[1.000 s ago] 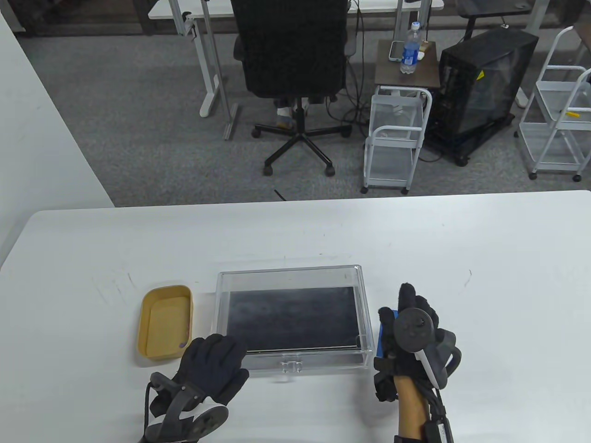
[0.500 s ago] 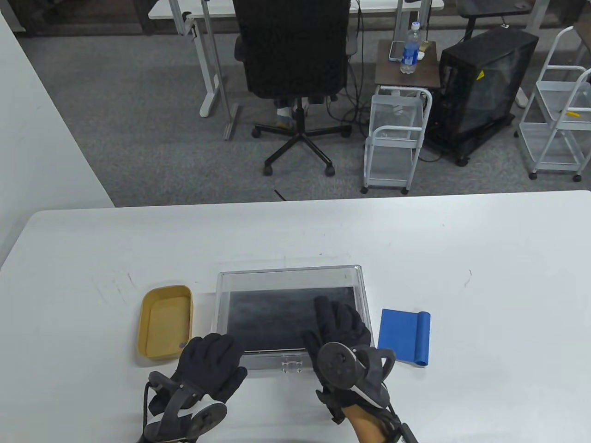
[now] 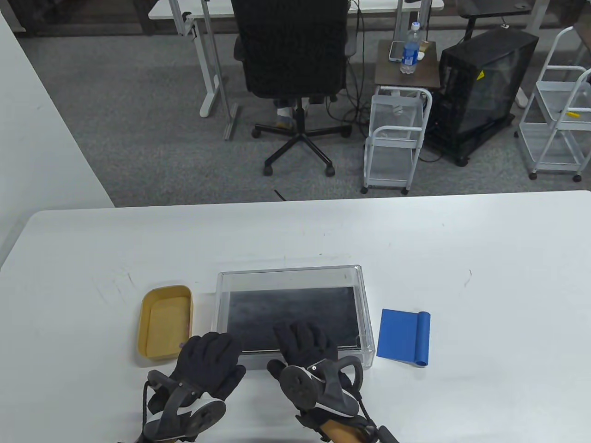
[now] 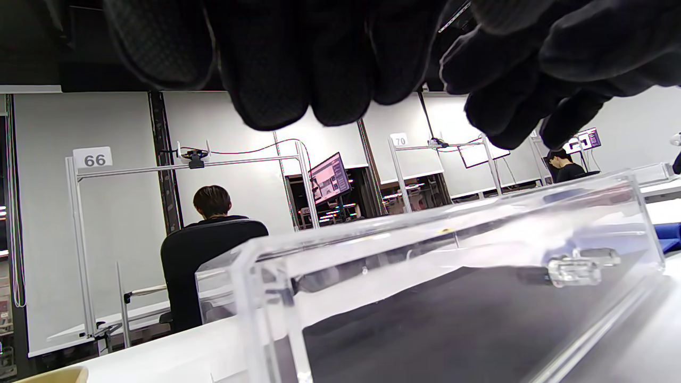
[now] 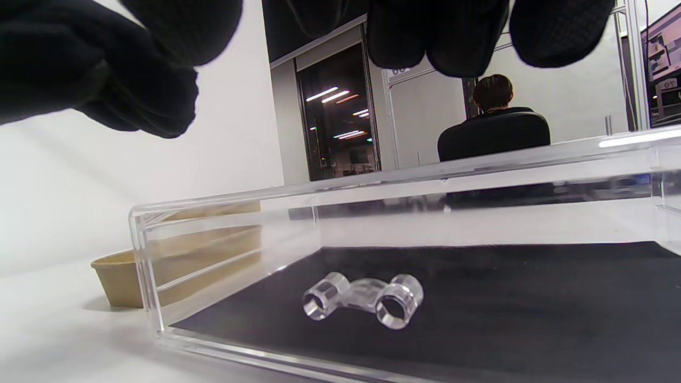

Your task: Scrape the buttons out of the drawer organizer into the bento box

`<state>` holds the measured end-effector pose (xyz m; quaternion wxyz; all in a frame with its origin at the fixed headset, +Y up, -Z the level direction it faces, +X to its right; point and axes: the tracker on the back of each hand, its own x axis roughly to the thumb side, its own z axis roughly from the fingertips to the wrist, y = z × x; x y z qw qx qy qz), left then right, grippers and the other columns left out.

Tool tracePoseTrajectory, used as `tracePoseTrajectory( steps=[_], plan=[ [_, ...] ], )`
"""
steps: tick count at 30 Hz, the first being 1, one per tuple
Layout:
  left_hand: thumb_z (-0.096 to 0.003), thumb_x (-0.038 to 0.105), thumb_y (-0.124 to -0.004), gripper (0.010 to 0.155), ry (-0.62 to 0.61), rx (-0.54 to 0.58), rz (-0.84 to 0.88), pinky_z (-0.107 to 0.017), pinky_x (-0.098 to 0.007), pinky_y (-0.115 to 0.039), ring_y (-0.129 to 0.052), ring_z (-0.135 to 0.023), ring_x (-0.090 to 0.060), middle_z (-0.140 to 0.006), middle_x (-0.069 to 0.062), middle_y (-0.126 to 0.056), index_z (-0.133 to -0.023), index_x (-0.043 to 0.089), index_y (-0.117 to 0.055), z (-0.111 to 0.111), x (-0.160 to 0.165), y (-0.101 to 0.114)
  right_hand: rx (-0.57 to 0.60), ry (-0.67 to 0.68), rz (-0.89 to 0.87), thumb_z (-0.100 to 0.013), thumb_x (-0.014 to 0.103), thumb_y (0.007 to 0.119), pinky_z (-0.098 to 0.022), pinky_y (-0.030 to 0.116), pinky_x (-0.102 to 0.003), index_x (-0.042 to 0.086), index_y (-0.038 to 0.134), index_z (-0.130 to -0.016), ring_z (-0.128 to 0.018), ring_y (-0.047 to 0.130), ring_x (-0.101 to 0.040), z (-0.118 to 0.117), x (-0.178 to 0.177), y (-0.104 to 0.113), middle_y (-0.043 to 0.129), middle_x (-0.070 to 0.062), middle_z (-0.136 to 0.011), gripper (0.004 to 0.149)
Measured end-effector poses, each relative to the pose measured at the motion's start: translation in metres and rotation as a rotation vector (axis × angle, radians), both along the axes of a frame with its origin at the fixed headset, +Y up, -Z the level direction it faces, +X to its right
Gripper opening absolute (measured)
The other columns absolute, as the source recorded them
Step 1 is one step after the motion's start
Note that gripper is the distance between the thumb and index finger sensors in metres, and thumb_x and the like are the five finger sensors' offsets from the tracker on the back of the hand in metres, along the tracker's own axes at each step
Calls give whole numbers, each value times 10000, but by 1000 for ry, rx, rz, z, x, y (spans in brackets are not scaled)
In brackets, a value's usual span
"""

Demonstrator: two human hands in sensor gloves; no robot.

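Observation:
The clear drawer organizer (image 3: 363, 295) with a black liner sits mid-table; no buttons show on the liner. The tan bento box (image 3: 161, 318) stands just left of it. A blue scraper (image 3: 403, 337) lies flat to the organizer's right, untouched. My left hand (image 3: 210, 353) hovers over the organizer's front-left corner, fingers curved and empty (image 4: 298, 80). My right hand (image 3: 302, 344) hovers over the front wall above the clear handle (image 5: 364, 298), fingers spread and empty (image 5: 319, 64). The handle also shows in the left wrist view (image 4: 572, 268).
The white table (image 3: 485, 258) stretches far right and back. The bento box shows through the organizer's wall in the right wrist view (image 5: 122, 276). An office chair (image 3: 295, 69) and carts stand on the floor beyond the table.
My right hand left the blue scraper lying on the table and moved left to the organizer's front, over the handle. My left hand stayed at the front-left corner.

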<state>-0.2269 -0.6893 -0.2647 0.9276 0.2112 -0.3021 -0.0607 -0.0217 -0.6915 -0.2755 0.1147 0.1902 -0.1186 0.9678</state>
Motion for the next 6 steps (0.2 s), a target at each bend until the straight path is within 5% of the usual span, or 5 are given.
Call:
tracePoseTrajectory(
  steps=[6],
  plan=[
    [-573,537,-560,577,-1,-3,-5,-668,-596,-719,-890,-906,-350,-1028,-73,-799,-1038,227,-702,0,0,-1,13,2,10,-532,496,688,-628,630,-696,152,386,-1088,-956,605,-535,0,0,0,520,-261,-1079,720]
  ],
)
